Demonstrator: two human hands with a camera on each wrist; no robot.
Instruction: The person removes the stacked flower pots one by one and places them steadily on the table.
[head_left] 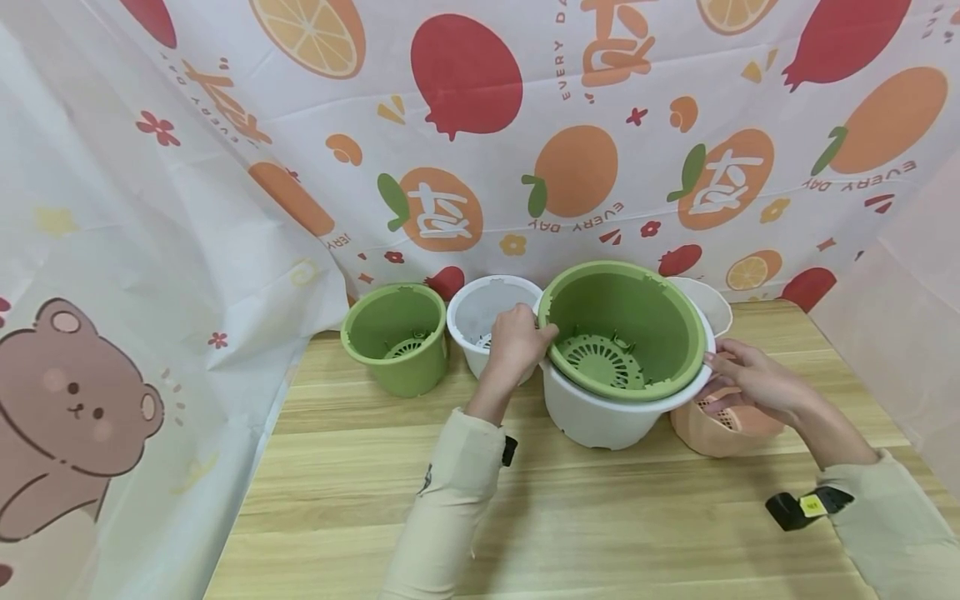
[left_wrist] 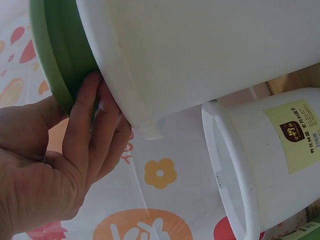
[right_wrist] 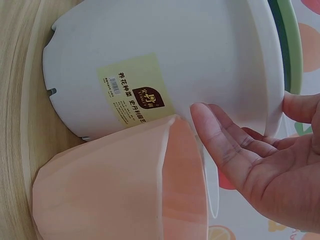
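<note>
A large green flower pot [head_left: 656, 329] sits nested inside a large white flower pot [head_left: 600, 421] on the table, its rim standing above the white one. My left hand [head_left: 516, 343] pinches the green rim at its left side. In the left wrist view, the fingers [left_wrist: 102, 132] of that hand reach between the green rim and the white rim. On the opposite side my right hand [head_left: 757, 385] holds the white rim, thumb on top and fingers below. The right wrist view shows a yellow label [right_wrist: 135, 90] on the white pot's side.
To the left stand a smaller green pot [head_left: 408, 375] and a small white pot [head_left: 480, 304]. A peach pot [head_left: 712, 429] stands close against the large white pot's right, with another white pot [head_left: 708, 304] behind. A fruit-print cloth [head_left: 502, 192] hangs at the back of the wooden table [head_left: 337, 500].
</note>
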